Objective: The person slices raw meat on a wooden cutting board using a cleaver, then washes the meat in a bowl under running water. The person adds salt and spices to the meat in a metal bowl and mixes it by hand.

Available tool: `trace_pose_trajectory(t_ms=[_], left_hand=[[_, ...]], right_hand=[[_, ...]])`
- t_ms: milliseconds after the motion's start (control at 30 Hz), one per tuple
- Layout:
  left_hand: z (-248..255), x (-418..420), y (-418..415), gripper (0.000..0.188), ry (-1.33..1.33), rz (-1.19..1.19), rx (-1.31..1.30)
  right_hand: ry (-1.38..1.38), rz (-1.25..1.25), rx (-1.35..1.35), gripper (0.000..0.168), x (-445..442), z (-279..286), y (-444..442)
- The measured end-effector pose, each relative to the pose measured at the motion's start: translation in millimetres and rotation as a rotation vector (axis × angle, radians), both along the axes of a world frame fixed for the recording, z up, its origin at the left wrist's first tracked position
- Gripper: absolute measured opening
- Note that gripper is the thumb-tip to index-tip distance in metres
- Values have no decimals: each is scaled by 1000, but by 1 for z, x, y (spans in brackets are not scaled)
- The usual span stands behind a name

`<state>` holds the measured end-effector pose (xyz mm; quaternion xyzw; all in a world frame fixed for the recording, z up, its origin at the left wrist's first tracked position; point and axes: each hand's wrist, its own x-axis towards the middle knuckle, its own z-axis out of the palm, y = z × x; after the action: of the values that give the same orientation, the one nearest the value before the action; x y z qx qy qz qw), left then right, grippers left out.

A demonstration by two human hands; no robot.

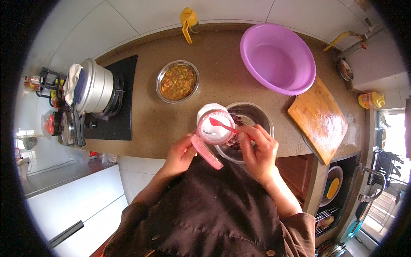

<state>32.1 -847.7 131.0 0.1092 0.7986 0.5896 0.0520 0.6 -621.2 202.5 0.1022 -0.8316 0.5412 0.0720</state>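
My left hand [179,153] grips a small round seasoning jar [213,135] with a pink rim, tilted towards me. Its pink lid [207,152] hangs open on the near side. White powder or granules lie inside. Between the fingers of my right hand [261,147] is a small red plastic spoon [223,125], its bowl over the jar's mouth. Under and behind both hands stands a stainless steel bowl [261,117] near the counter's front edge. Dark purple pieces [237,119] of food show in it, partly hidden by the jar and my right hand.
A steel bowl of chunky soup or sauce [178,83] stands behind to the left. An aluminium pot [96,86] sits on the black gas hob [123,96]. At the right are a purple plastic basin [276,61], a wooden cutting board [318,119] and the sink [348,170].
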Motion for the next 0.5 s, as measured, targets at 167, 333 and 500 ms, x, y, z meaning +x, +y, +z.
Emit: trace_pose_trajectory(t_ms=[167, 333, 500], left_hand=[[13, -2, 6, 20, -26, -28, 77], [9, -1, 2, 22, -255, 9, 144], [-10, -2, -10, 24, -341, 44, 122]], right_hand=[[-173, -93, -294, 12, 6, -40, -5], [-382, -261, -574, 18, 10, -31, 13], [-484, -378, -965, 16, 17, -40, 43]])
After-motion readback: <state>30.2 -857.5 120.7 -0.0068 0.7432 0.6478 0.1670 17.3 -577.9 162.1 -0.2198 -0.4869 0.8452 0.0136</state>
